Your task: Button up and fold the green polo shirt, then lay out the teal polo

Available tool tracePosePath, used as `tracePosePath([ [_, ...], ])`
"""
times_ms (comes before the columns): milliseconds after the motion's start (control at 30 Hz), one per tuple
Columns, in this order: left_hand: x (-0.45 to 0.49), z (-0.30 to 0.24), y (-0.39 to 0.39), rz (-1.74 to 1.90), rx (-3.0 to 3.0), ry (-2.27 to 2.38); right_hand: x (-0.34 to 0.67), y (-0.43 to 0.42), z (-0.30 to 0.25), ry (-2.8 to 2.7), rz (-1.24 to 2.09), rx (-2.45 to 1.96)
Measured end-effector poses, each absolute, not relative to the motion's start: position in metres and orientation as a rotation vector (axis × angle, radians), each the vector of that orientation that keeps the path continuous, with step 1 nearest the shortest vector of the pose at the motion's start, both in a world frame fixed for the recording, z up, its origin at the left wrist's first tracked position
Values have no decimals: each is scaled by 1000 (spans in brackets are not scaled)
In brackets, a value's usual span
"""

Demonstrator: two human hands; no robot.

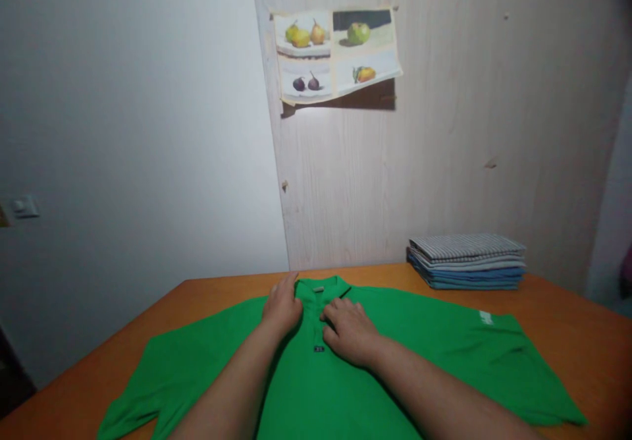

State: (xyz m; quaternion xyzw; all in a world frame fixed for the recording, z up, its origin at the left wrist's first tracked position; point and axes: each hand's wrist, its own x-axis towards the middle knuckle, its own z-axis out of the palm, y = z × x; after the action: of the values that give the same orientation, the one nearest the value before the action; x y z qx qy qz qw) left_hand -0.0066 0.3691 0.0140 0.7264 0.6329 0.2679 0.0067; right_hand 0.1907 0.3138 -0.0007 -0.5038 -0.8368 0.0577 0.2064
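Observation:
A green polo shirt (424, 348) lies spread flat on the orange wooden table (582, 321), front up, collar toward the wall, sleeves out to both sides. My left hand (282, 305) rests on the left side of the collar, fingers stretched toward the collar edge. Just right of the button placket, my right hand (348, 330) has its fingers curled down onto the cloth. A dark button (318, 348) shows below the hands. Whether the right fingers pinch the fabric is hidden.
A stack of folded striped and blue garments (467, 262) sits at the back right of the table by the wooden wall panel. A fruit picture (336, 55) hangs on that panel. A wall switch (24, 207) is at the far left.

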Motion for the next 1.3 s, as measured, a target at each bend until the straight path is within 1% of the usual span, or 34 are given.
tracePosePath([
  [133,-8,27,383,543,2370,1861,190,314,-1,-2324,190,-1416],
  [300,-8,47,383,172,2565,1850,189,313,1,-2315,213,-1415],
  [400,-9,56,379,62,2618,1840,189,313,1,-2307,222,-1415],
  [633,-23,59,387,40,2576,1869,187,313,1,-2303,233,-1409],
  [767,-27,58,390,90,2524,1902,187,314,0,-2298,242,-1404],
  [1133,-32,58,376,109,2533,1834,188,315,0,-2293,250,-1398],
  [1300,-26,55,365,197,2671,1973,188,314,0,-2294,253,-1398],
])
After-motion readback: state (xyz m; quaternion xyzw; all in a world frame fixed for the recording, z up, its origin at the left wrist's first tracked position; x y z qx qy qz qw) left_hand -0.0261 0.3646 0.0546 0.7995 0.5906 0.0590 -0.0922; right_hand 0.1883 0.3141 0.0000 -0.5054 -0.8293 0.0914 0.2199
